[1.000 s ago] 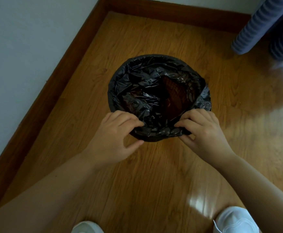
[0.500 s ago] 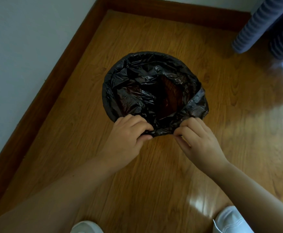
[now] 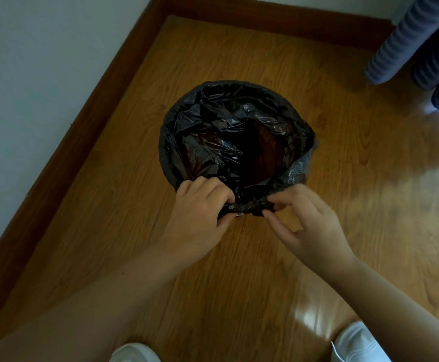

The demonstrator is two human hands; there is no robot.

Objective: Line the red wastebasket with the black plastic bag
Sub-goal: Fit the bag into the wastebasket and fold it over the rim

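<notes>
Black plastic bag (image 3: 229, 131) drapes over wastebasket rim; at the basket's near edge, left hand (image 3: 200, 212) and right hand (image 3: 307, 223) pinch its bunched, twisted slack.

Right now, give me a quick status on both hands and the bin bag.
Left hand and right hand both pinching the black bag at its near edge. Bag covers the wastebasket's whole rim. Nothing in the way.

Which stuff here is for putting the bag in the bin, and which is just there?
For the job: black bag, red bin showing through it, left hand, right hand.

Just there: curtain, white shoes.
</notes>
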